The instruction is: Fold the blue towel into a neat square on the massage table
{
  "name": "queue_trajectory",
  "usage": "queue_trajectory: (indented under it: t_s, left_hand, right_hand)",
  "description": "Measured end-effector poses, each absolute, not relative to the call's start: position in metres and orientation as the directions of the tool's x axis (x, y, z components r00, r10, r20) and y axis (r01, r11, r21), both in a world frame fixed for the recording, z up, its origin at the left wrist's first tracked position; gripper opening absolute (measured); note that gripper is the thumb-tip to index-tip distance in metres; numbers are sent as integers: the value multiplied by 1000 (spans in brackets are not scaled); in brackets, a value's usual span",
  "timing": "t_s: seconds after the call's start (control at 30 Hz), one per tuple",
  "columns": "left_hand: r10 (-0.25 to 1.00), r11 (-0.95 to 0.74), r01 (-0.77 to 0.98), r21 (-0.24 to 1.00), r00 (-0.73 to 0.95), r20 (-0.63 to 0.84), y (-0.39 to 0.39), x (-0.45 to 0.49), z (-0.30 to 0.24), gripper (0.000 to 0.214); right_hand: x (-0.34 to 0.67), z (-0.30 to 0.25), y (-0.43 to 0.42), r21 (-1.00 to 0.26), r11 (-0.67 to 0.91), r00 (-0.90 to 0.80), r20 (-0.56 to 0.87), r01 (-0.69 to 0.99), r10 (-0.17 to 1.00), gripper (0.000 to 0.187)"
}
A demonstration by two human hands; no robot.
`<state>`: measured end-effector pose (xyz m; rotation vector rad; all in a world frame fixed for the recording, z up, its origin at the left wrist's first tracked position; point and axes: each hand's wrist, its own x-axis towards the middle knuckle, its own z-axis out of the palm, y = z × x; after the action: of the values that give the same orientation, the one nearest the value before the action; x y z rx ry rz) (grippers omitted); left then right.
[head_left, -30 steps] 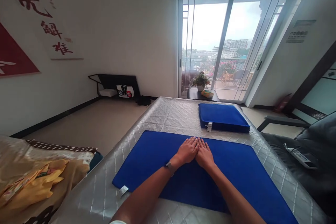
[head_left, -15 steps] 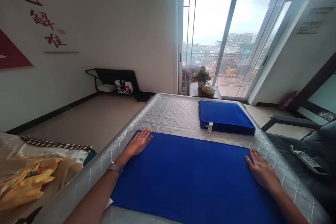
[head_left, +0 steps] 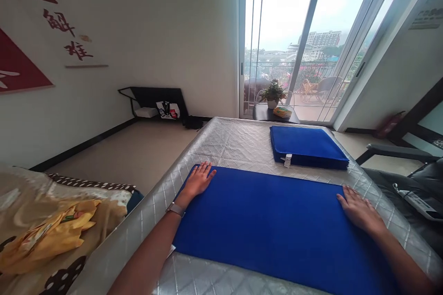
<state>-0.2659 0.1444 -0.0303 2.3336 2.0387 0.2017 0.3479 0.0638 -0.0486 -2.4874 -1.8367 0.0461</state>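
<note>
A flat blue fabric panel (head_left: 263,221) lies spread over the silver quilted table cover (head_left: 224,143). My left hand (head_left: 199,179) rests flat on its far left corner, fingers stretched out, a watch band on the wrist. At the far right corner my right hand (head_left: 362,209) lies flat with fingers extended, partly over the panel's edge. Neither hand grips anything. Beyond the panel sits a stack of folded blue fabric pieces (head_left: 308,145) with a white tag (head_left: 288,160) hanging from its near left side. A bit of white label (head_left: 171,250) peeks out beside my left forearm.
To the left is a covered seat with a yellow cloth (head_left: 58,235) on it. On the right, a black armchair (head_left: 391,175) holds a white power strip (head_left: 418,203). Past the table stand a potted plant (head_left: 273,94) on a chair and a sliding glass door (head_left: 294,32).
The view has shifted, so the panel, stack and hands appear further right and slightly higher. Both hands keep their places at the panel's far corners.
</note>
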Motion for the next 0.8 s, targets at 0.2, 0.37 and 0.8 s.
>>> queue_trajectory:
  t_s: [0.2, 0.37, 0.8]
  left_hand:
    - [944, -294, 946, 140, 264, 201, 129, -188, -5, 73]
    - [798, -601, 771, 213, 565, 209, 113, -69, -13, 74]
    - [996, -89, 982, 164, 85, 32, 134, -229, -24, 81]
  right_hand:
    - [200, -4, 66, -4, -35, 35, 166, 999, 986, 63]
    - [88, -5, 80, -124, 240, -234, 58, 963, 970, 60]
    - [262, -31, 67, -4, -134, 134, -10, 991, 991, 65]
